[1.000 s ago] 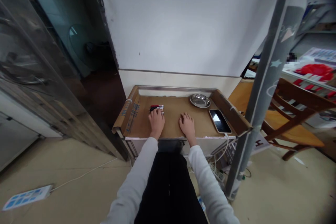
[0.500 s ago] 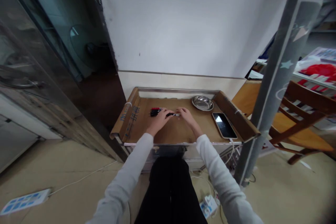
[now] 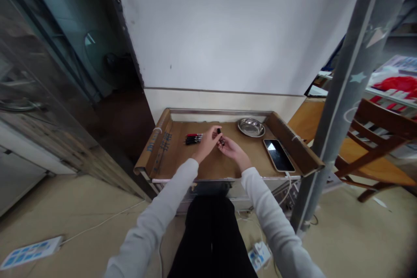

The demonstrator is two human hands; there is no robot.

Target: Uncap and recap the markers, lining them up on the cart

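Over the middle of the cardboard-lined table (image 3: 208, 167), my two hands meet around a black pen (image 3: 219, 131). My left hand (image 3: 208, 141) has its fingers closed on the pen's upper part. Just to the right and lower, my right hand (image 3: 230, 147) has its fingers curled round the lower part, which they mostly hide. The pen is tilted, with its dark end up. Left of my left hand, several black pens (image 3: 193, 140) and a red pen (image 3: 192, 135) lie side by side on the cardboard.
A round steel dish (image 3: 251, 127) sits at the back right of the table. In front of it lies a phone (image 3: 278, 155) with a white cable. Cardboard walls stand at both sides. A grey pole (image 3: 339, 95) and a wooden chair (image 3: 374, 156) are to the right.
The pen has gone from lying flat between my hands to a raised, tilted position. My hands have come together around it, the left moving right and up, with fingers closed.
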